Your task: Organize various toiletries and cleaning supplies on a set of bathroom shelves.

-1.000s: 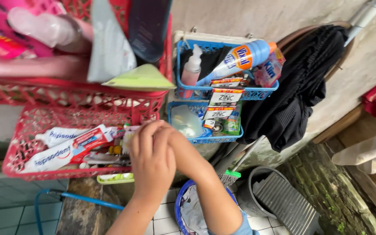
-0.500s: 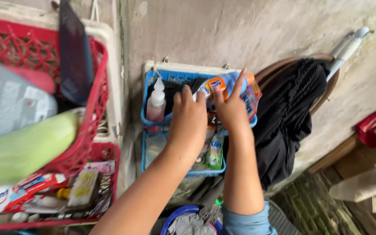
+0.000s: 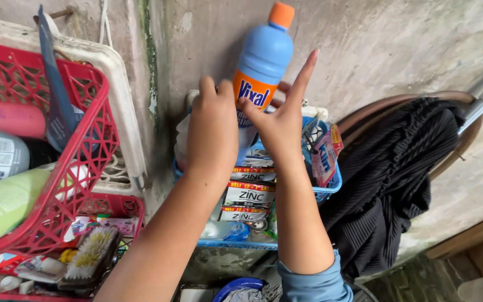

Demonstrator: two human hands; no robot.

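We've got the blue bottle (image 3: 264, 72) w/ orange cap up against the wall, just above the blue wall basket (image 3: 331, 182). Left hand (image 3: 213, 131) is wrapped on its lower part; right hand (image 3: 278, 120) presses the label side, index finger stretched out, so not a full clamp. Risk as we see it: grip is low on the body, bottle could tip or slip and knock the sachet strips (image 3: 250, 193) hanging below. Red crate (image 3: 85, 140) sits far left.
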